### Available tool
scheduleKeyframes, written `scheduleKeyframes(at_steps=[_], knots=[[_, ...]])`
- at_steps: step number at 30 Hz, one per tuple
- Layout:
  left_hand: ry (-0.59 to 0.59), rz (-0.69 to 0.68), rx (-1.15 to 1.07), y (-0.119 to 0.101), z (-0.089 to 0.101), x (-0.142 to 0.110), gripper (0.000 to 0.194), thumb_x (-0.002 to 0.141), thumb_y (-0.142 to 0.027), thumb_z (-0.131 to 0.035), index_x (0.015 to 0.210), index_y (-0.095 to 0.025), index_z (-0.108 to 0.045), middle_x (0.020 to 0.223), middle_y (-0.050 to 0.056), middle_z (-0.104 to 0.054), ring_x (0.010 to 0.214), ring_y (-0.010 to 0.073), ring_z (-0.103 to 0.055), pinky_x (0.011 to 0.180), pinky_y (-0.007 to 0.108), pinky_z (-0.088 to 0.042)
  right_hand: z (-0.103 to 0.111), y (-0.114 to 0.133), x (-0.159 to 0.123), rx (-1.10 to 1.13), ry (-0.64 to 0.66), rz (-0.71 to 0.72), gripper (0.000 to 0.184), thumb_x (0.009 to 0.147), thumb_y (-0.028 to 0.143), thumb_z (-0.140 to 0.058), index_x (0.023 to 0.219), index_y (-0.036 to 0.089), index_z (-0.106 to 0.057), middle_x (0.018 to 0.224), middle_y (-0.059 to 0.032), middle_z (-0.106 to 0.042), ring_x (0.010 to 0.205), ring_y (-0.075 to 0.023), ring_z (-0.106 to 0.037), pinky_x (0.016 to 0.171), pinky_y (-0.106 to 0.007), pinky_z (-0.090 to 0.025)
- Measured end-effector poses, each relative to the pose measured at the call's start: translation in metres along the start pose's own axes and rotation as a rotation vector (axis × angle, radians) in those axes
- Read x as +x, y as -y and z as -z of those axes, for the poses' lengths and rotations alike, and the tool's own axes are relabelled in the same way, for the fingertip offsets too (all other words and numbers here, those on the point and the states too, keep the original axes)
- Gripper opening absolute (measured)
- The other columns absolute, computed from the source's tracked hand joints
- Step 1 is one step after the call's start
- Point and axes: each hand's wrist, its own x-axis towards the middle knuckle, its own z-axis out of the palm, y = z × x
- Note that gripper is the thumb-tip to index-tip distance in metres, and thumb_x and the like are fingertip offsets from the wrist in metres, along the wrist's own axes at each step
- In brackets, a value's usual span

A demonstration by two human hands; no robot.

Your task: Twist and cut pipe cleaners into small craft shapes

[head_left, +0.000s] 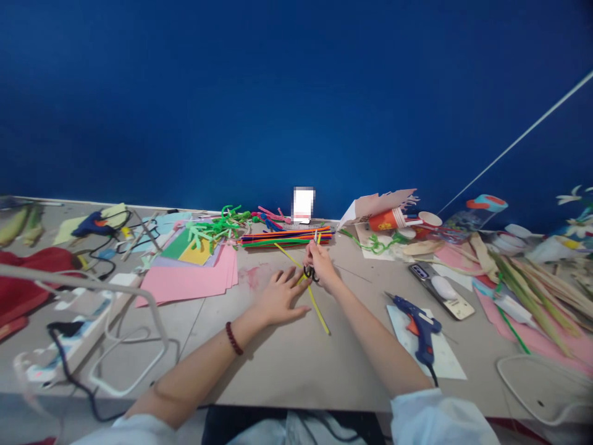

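Here, right hand (320, 266) clamped on black-handled scissors (311, 273), left hand (279, 298) spread open beside a yellow pipe cleaner (316, 306), print on a red paper cup (381, 220) unreadable

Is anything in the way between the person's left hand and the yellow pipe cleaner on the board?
Nothing visible stands between them: the fingertips of the left hand reach the yellow pipe cleaner, close to the black-handled scissors held in the right hand.
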Motion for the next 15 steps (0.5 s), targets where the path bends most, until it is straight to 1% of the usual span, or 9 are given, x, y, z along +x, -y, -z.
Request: scheduleKeyframes(at_steps=[8, 12, 15], knots=[[-0.006, -0.004, -0.006, 0.0008, -0.0014, 0.0001, 0.069, 0.083, -0.062, -0.042, 0.143, -0.029, -0.032, 0.148, 0.009, -0.034, 0.134, 0.0356, -0.027, 0.102, 0.052, -0.025, -0.0002, -0.0052, -0.0016, -0.069, 0.032, -0.006, 0.046, 0.075, 0.065, -0.051, 0.063, 0.023, -0.039, 0.042, 0.0108, -0.023, 0.037, -0.0075, -0.026, 0.042, -0.022, -0.030], [-0.017, -0.005, -0.007, -0.0008, 0.0012, 0.0002, 0.068, 0.083, -0.061, -0.043, 0.141, -0.027, -0.035, 0.146, 0.010, -0.038, 0.132, 0.0358, -0.029, 0.101, 0.052, -0.026, -0.0028, -0.0069, -0.0060, -0.214, 0.050, 0.039, 0.047, 0.077, 0.066, -0.047, 0.063, 0.022, -0.039, 0.046, 0.0083, -0.030, 0.039, -0.0081, -0.028, 0.040, -0.022, -0.026], [-0.024, -0.011, -0.006, -0.0013, 0.0024, 0.0001, 0.067, 0.082, -0.060, -0.044, 0.140, -0.026, -0.037, 0.142, 0.011, -0.042, 0.131, 0.0353, -0.031, 0.101, 0.051, -0.027, -0.0046, -0.0072, -0.0096, -0.292, 0.054, 0.083, 0.048, 0.077, 0.066, -0.047, 0.061, 0.022, -0.039, 0.049, 0.0069, -0.033, 0.041, -0.0081, -0.029, 0.040, -0.023, -0.025]])
